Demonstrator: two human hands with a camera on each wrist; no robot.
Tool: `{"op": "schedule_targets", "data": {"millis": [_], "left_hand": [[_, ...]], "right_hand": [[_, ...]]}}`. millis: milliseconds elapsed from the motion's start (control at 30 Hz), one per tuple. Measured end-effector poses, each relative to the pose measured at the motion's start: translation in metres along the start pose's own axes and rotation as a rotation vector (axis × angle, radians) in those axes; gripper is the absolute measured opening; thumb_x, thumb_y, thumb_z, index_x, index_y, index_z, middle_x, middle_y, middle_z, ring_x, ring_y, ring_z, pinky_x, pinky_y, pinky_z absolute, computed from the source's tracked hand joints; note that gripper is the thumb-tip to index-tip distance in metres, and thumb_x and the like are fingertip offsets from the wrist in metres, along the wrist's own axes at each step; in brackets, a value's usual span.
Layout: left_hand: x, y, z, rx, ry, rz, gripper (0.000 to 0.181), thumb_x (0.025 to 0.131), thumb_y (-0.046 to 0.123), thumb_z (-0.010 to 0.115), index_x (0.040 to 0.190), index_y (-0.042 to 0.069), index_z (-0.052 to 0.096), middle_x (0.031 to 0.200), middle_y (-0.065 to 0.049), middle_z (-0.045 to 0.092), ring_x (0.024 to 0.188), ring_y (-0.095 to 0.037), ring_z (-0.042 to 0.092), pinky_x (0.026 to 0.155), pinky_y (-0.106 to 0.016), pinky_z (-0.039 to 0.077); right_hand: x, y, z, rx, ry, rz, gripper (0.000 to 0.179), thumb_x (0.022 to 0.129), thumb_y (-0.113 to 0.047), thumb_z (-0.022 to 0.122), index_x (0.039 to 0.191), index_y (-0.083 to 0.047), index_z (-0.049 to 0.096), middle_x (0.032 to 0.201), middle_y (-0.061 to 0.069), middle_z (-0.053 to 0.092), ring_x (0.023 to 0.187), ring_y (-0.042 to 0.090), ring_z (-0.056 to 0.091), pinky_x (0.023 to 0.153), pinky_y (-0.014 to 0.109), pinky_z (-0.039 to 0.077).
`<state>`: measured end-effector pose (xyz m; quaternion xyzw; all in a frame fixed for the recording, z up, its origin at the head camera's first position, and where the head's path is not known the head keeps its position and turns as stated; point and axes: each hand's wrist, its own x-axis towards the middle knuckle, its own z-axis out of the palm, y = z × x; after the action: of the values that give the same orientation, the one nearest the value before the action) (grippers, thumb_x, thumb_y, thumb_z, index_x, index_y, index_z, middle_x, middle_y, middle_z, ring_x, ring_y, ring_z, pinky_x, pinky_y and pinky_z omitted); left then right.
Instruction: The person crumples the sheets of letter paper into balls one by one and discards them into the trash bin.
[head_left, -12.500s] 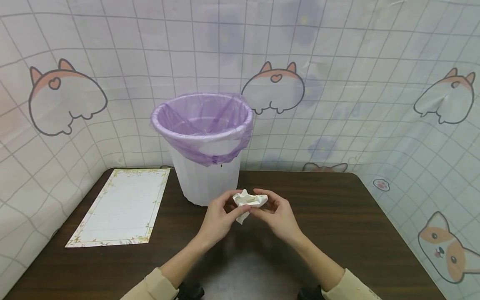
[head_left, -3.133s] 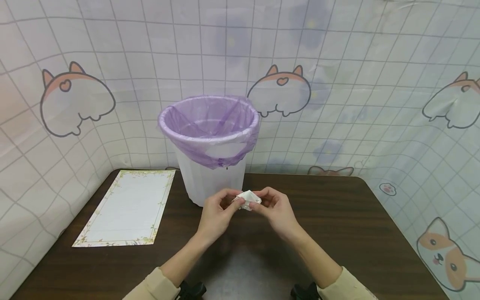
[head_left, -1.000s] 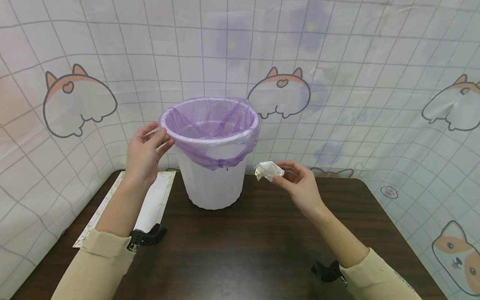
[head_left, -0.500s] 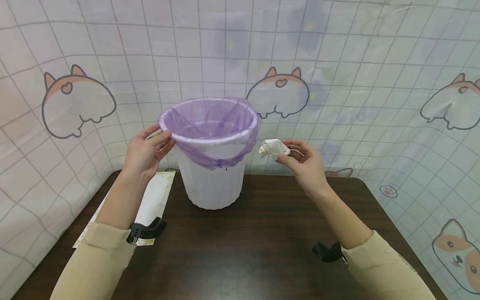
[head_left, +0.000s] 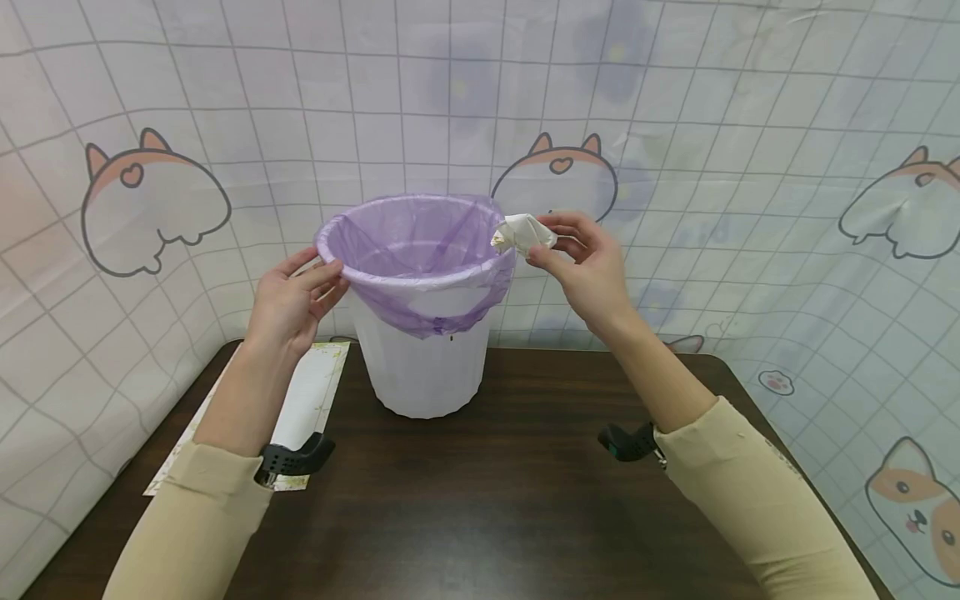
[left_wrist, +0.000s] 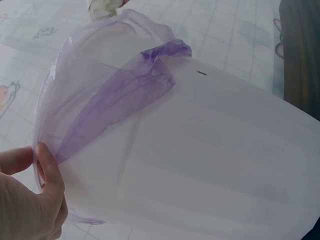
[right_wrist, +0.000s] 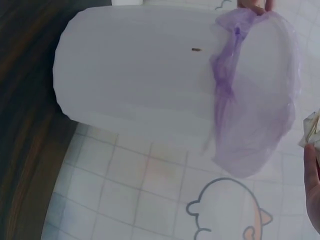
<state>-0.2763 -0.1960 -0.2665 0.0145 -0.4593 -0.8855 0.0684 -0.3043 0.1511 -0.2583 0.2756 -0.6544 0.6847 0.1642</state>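
Observation:
A white trash can [head_left: 427,375] with a purple liner bag [head_left: 420,237] folded over its rim stands on the dark wooden table. At the left of that rim, my left hand [head_left: 288,304] pinches the edge; in the left wrist view its thumb and fingers [left_wrist: 50,170] straddle the lip. My right hand [head_left: 588,271] holds a crumpled white piece of paper [head_left: 525,233] between thumb and fingertips. In the head view the paper overlaps the right side of the rim. The right wrist view catches only part of the paper [right_wrist: 312,131] at its edge.
A sheet of paper with a floral border [head_left: 311,400] lies at the table's left, partly covered by my left forearm. The wooden tabletop [head_left: 465,500] reaches back to a grid-patterned curtain [head_left: 697,108] with cartoon dogs close behind the trash can.
Earlier both hands held the paper low over the table and crumpled it smaller. My left hand then moved to the rim, while my right hand raised the paper and brought it leftward to the can.

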Motion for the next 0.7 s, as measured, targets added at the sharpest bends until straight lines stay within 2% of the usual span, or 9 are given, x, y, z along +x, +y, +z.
{"op": "schedule_targets", "data": {"millis": [200,367,533,700], "left_hand": [[-0.001,0.0,-0.001,0.0,0.011,0.001,0.081,0.092,-0.013,0.068,0.159,0.0,0.025,0.133,-0.014,0.045,0.083,-0.015,0.068,0.08,-0.024,0.058],[-0.003,0.0,-0.002,-0.007,0.02,0.0,0.082,0.091,-0.013,0.07,0.158,0.0,0.026,0.124,-0.013,0.053,0.082,-0.015,0.068,0.079,-0.024,0.058],[-0.003,0.0,-0.001,-0.004,0.021,0.003,0.083,0.09,-0.013,0.071,0.158,-0.001,0.027,0.124,-0.013,0.053,0.083,-0.015,0.07,0.08,-0.025,0.058],[-0.001,-0.001,0.0,-0.012,0.018,0.013,0.08,0.09,-0.014,0.069,0.158,-0.001,0.028,0.119,-0.013,0.054,0.081,-0.015,0.069,0.079,-0.024,0.058]], "right_hand": [[0.018,0.005,0.015,-0.04,-0.012,-0.027,0.034,0.093,0.006,0.072,0.126,0.006,0.062,0.121,0.014,0.06,0.106,0.027,0.065,0.09,0.035,0.057],[0.03,0.007,0.026,-0.088,-0.069,0.036,0.043,0.093,-0.001,0.075,0.134,-0.001,0.061,0.131,0.012,0.057,0.114,0.027,0.063,0.092,0.036,0.057],[0.034,0.007,0.03,-0.153,-0.14,0.078,0.059,0.094,-0.009,0.077,0.148,-0.008,0.053,0.146,0.008,0.049,0.129,0.023,0.057,0.099,0.037,0.053],[0.031,0.008,0.031,-0.199,-0.167,0.049,0.054,0.095,-0.011,0.075,0.144,-0.005,0.054,0.148,0.006,0.051,0.132,0.022,0.055,0.103,0.039,0.05]]}}
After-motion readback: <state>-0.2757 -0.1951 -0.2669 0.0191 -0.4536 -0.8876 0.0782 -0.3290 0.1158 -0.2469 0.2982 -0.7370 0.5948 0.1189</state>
